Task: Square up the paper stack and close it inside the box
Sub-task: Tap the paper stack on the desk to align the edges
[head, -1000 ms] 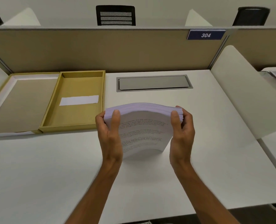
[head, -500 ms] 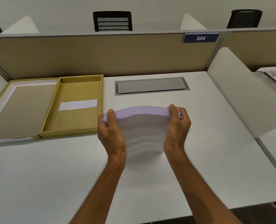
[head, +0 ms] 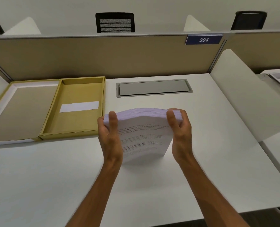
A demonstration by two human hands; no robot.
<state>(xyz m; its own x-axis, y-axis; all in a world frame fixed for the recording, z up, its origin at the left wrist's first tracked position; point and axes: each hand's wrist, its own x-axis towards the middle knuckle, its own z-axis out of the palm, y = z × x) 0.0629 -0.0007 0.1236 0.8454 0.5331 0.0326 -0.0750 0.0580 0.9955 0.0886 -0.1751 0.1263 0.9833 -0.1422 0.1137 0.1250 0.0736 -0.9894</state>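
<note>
hands point(head: 145, 136) gripping paper stack point(head: 144, 133), upright on edge

Setting: open-plan office or study room. Indicators: white table point(head: 201, 161) enclosed by beige partition point(head: 103, 59), numbered plate "304" point(head: 203, 40), recessed cable hatch point(head: 154, 87) near far edge, mesh office chairs point(head: 115, 22) beyond.

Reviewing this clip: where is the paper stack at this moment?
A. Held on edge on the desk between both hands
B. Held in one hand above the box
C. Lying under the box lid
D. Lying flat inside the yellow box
A: the paper stack stands on edge on the desk, with the left hand and right hand on its sides; the yellow box holds only a white slip.
</note>
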